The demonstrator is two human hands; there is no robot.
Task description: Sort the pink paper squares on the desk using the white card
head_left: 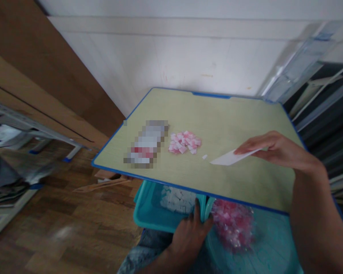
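Note:
My right hand [270,148] is closed on a flat white card [230,156], thumb below and fingers above, and holds it tilted with its far corner low over the table. A tiny white piece [205,156] lies just left of that corner. Farther left is a small heap of pink and white folded squares [184,142]. Below the table's front edge, my left hand [193,232] grips the right rim of a teal basket [157,225], index finger inside and thumb outside. Small white pieces [177,198] cover part of the basket's bottom.
A blurred-out rectangular packet [147,144] lies on the blue-edged table [217,114]. Right of the basket, a clear bag of pink pieces [233,224] rests in a second teal container [274,243]. A white wall [174,57] stands behind, a wooden cabinet [60,83] at left.

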